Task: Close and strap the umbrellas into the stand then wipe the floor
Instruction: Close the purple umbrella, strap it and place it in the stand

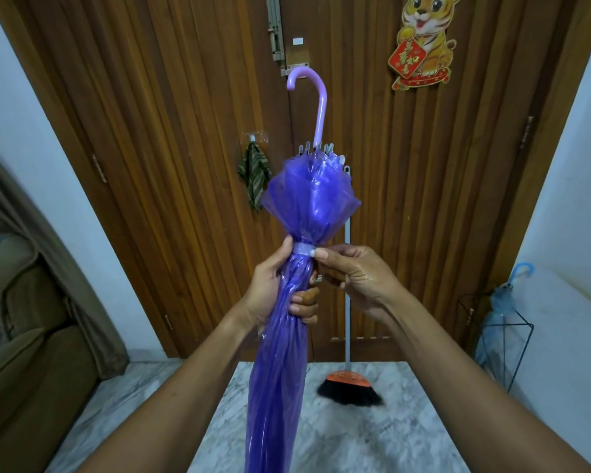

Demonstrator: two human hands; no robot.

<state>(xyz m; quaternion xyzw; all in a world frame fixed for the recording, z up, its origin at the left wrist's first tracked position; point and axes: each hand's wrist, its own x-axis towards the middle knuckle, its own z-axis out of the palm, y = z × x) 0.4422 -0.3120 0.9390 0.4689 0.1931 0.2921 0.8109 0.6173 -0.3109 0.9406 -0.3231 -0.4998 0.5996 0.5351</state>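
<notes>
Purple umbrella (280,353), folded and held handle-up, fills the middle of the view, its lower length running off the bottom edge between both forearms. Behind it stands the wooden double door (151,131), with the marble floor (372,438) spreading below. At left sits a brown sofa (21,336). By the right wall a black wire stand (498,339) holds a blue umbrella (502,312), closed, its hooked handle up. A broom (348,384) leans upright against the door, bristles on the floor. High on the right door leaf is a tiger decoration (423,42); a striped cloth (255,175) hangs from a hook on the door, just left of the purple canopy. The left hand (273,288) is clenched around the gathered canopy, fingers (304,302) wrapped over the folds. The right hand (352,274) pinches the pale strap (302,249), which circles the canopy just above the left hand; its thumb presses on the strap's end. Above the strap the plastic flares out loosely, and the curved lilac handle (316,100) rises in front of the door's bolt
</notes>
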